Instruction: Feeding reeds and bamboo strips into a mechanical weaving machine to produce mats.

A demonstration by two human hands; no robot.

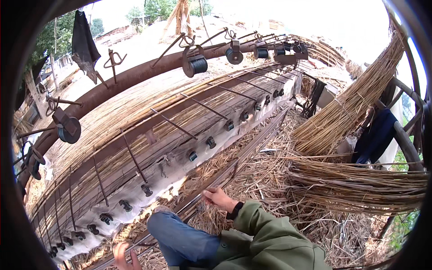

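Observation:
My left hand [122, 257] is low at the lower edge, beside a long metal rail [184, 208]; its thumb and forefinger are apart, and the other fingers are partly hidden. Farther along that rail, my right hand [219, 198] has its fingers curled closed at the rail's edge; what they hold, if anything, is too small to make out. Beyond the rail runs a pale covered strip [173, 175] with several small dark bobbins [147, 190]. Thin metal rods [133, 155] reach from it over a mat of straw-coloured reeds [121, 108].
A rusty pipe [130, 74] crosses above the reeds, carrying spools of dark cord [196, 66]. Reed bundles stand [351, 103] and lie [360, 184] at the right, near dark cloth [374, 137] on a wooden frame. Loose straw [265, 180] covers the ground.

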